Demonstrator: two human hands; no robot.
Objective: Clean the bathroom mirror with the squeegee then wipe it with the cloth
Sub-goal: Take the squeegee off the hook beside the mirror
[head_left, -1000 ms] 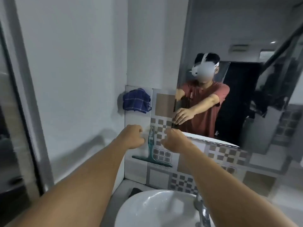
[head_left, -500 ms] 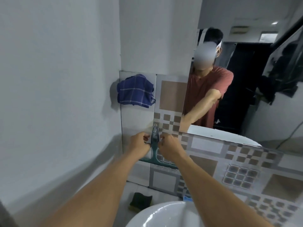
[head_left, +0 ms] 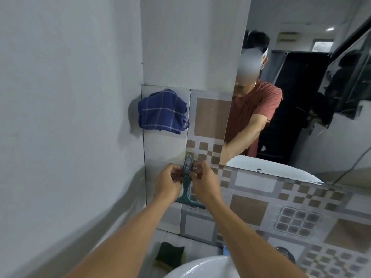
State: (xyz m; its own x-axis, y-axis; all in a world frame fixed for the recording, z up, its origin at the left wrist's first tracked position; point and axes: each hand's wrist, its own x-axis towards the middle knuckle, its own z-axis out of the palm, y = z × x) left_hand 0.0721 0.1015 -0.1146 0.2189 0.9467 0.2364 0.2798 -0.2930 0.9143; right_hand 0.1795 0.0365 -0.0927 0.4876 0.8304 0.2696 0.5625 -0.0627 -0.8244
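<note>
Both hands pinch the squeegee [head_left: 187, 177] handle on the tiled wall: left hand [head_left: 168, 182] on its left side, right hand [head_left: 202, 180] on its right. Cloth [head_left: 161, 112] hangs up-left; mirror [head_left: 301, 97] on the right.

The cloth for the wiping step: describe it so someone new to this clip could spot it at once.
Start at the mirror and look left across the tiled wall. The cloth hangs bunched near the tiles' top left corner, above both hands. It is dark blue with thin pale checks, unlike the green squeegee and the dark sponge by the sink.
</note>
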